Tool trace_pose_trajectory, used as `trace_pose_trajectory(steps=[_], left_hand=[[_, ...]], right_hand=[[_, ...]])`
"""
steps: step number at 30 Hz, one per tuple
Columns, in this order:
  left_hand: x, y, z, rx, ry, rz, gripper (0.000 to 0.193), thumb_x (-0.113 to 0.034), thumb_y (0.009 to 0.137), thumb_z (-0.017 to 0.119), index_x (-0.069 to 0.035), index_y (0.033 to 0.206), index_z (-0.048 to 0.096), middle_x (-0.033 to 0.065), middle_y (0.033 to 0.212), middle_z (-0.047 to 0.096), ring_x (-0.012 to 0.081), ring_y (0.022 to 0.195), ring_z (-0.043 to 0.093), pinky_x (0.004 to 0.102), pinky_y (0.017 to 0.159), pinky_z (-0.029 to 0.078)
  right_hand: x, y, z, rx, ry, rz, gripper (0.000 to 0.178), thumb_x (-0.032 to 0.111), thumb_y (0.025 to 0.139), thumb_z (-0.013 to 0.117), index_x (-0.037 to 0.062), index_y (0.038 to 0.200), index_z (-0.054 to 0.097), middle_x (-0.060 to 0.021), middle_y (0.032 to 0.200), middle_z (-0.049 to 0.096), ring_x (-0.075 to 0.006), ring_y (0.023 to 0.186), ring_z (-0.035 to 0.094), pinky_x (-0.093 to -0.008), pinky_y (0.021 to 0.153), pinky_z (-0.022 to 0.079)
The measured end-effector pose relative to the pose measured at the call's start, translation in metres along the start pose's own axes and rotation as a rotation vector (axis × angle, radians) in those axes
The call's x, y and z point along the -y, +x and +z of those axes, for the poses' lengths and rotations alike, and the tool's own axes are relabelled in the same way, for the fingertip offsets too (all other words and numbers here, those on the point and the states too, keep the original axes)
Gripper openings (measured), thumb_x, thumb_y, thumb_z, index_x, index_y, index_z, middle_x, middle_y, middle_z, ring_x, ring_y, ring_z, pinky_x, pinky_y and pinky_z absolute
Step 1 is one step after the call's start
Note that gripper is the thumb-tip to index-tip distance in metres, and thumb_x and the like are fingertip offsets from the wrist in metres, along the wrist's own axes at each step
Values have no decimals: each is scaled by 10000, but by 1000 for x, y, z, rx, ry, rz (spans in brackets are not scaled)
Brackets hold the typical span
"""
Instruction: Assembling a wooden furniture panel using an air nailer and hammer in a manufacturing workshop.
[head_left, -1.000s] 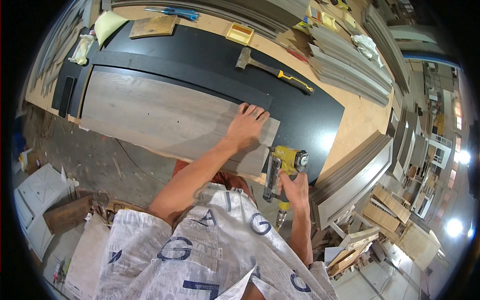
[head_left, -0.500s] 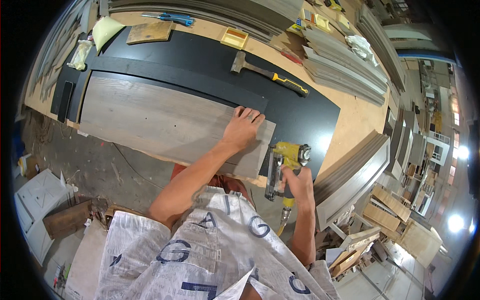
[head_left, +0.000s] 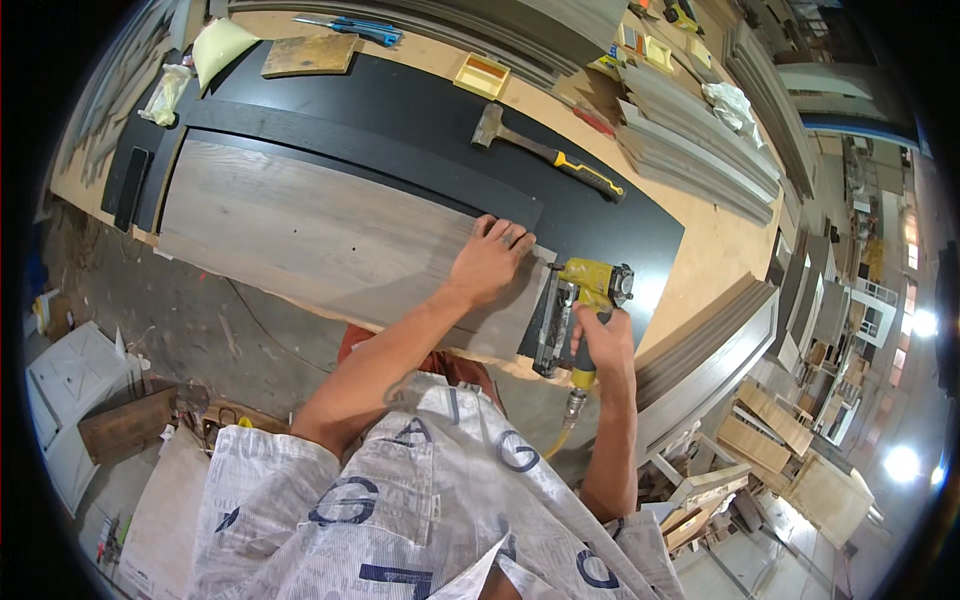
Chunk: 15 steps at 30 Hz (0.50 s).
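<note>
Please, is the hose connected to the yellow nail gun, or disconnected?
Connected: the hose meets a metal coupling at the base of the nail gun.

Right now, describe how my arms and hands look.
The left hand and right hand wear no gloves. Both forearms are bare; the left has a dark, tattoo-like mark near the elbow. The loose, pale sleeves carry dark print.

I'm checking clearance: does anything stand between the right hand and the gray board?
Only the yellow nail gun that the right hand grips, by the right end of the gray board; nothing else visible stands between them.
</note>
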<state>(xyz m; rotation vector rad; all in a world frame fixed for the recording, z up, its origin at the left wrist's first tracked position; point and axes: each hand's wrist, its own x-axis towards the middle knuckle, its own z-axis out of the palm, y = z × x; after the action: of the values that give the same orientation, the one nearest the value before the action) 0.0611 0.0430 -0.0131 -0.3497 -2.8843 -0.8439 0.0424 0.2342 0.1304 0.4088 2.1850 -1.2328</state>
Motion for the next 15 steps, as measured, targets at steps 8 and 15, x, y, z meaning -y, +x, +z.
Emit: trace_pose_trajectory(steps=[8, 15], left_hand=[[-2, 1, -6, -16, -17, 11, 534, -79, 754, 651, -32, 1275, 547, 88, 1193, 563, 254, 1177, 484, 449, 1062, 313], [-3, 0, -15, -17, -20, 9, 498, -93, 754, 647, -31, 1244, 579, 92, 1170, 585, 254, 1164, 504, 444, 1055, 327]], right_hand=[[5, 1, 2, 0, -36, -31, 176, 121, 894, 623, -52, 865, 615, -46, 584, 565, -132, 464, 540, -298, 447, 440], [18, 10, 3, 17, -78, -1, 185, 126, 888, 629, -51, 836, 616, -48, 587, 571, -136, 466, 556, -300, 451, 446]])
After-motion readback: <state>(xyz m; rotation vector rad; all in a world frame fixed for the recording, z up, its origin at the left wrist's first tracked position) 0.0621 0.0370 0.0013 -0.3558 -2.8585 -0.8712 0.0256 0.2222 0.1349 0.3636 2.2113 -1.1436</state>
